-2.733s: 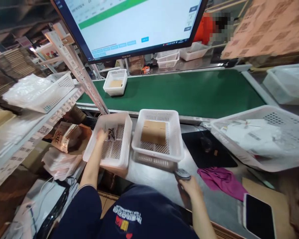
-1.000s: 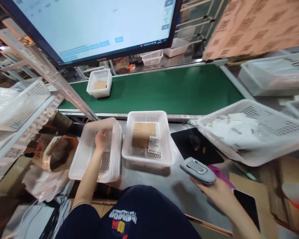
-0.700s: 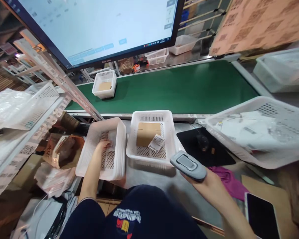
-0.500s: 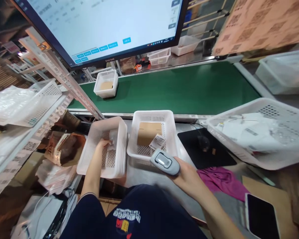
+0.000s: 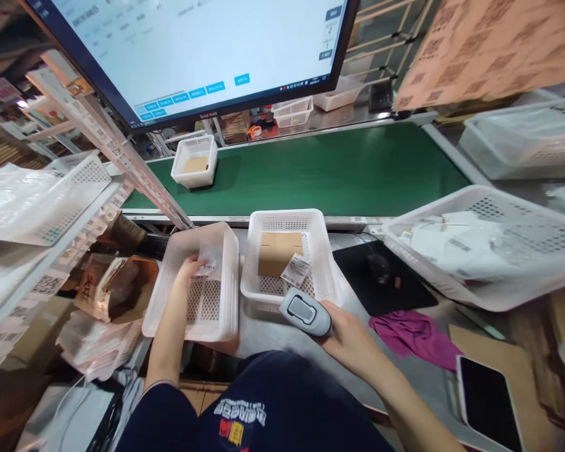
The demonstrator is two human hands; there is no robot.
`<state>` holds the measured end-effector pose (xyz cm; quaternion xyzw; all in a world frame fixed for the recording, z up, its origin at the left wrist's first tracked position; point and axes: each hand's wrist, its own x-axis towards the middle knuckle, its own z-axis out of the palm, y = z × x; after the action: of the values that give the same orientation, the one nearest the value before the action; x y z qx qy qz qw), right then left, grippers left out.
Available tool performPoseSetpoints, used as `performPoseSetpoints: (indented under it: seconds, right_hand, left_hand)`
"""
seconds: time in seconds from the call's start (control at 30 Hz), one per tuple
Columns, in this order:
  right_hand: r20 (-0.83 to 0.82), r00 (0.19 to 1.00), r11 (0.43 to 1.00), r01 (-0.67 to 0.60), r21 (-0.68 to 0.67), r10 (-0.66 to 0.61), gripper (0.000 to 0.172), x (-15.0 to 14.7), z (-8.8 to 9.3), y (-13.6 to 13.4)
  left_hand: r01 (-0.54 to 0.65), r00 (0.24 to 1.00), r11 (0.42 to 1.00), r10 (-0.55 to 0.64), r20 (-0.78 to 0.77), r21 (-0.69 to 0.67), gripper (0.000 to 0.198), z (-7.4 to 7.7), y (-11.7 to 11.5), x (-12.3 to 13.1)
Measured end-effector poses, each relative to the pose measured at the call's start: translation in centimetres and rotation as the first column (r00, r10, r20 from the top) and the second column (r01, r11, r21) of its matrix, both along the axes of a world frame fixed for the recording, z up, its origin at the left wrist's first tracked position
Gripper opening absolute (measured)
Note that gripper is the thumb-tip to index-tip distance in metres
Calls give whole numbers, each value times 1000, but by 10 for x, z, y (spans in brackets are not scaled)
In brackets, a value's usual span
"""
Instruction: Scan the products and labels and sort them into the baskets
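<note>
My left hand [image 5: 187, 269] reaches into the left white basket [image 5: 231, 289], the top one of a nested stack. Its fingers are closed on a clear plastic bag [image 5: 209, 260] with a printed label. In my right hand [image 5: 341, 326] is a grey barcode scanner [image 5: 306, 311], held over the near right corner of the middle white basket [image 5: 245, 270]. That basket contains a flat brown cardboard piece [image 5: 273, 251] and a white printed label [image 5: 296, 270], which partly overlaps the cardboard.
Behind the baskets runs a green conveyor belt [image 5: 334, 169] bearing a small white basket [image 5: 176, 166]. A monitor [image 5: 226, 50] hangs above. To the right are a large basket of white packages [image 5: 456, 245], a black mouse pad [image 5: 367, 295], a purple cloth [image 5: 419, 336] and a phone [image 5: 487, 398].
My left hand has lifted the plastic bag slightly inside the left basket, and its label now shows. The scanner has shifted slightly left and down. The view has moved a little.
</note>
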<state>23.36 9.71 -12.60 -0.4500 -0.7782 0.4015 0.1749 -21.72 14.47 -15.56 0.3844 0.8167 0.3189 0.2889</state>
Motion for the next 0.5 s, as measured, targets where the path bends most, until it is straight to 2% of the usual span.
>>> performPoseSetpoints:
  seconds: [0.07,0.13,0.23,0.3,0.4,0.5]
  right_hand:
    - [5,1000,999,1,43,-1,15,-5,5,1]
    - [1,1000,994,-6,106,6,10,-16,13,4]
    - [-3,999,981,-50,185,51,16,-36,25,9]
    - [12,998,974,-68,216,67,20,-48,32,13]
    - [38,999,973,-46,228,38,24,-50,34,16]
    - [23,999,981,30,193,-35,20,-30,25,13]
  left_hand:
    - [-31,998,998,34,-46,62,20,15,-4,-1]
    - [-40,989,989,60,-133,145,20,30,-9,8]
    - [37,968,966,29,-251,255,24,45,-15,45]
    - [101,968,950,-26,-248,294,24,46,-14,79]
    - [163,981,941,-123,-151,296,21,37,-9,124]
    - [215,977,946,-206,-61,241,30,26,-11,143]
